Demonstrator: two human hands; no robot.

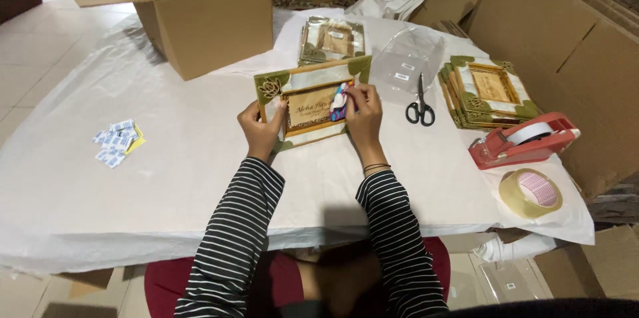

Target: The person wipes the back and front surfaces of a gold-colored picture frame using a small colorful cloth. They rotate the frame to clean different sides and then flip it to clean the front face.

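A person in a black-and-white striped top sat at a table (166,178) covered in white paper, seen from above. At the centre of the frame, the left hand (258,128) gripped the left edge of a decorated picture frame (307,103), fingers closed around it, holding it tilted up off the table. The right hand (363,115) pinched a small colourful sticker (339,102) against the front of the frame, fingers closed on it.

Just right of the hands, black-handled scissors (420,105) lay on the table beside a clear plastic bag (406,58). Further right sat a stack of similar frames (489,91), and below it a red tape dispenser (522,141) and a loose roll of tape (530,193). Behind the held frame, toward the top centre, lay another frame wrapped in plastic (331,39). An open cardboard box (200,15) stood at the upper left. A small pile of white and blue packets (118,141) lay at the left, well apart from the hands.
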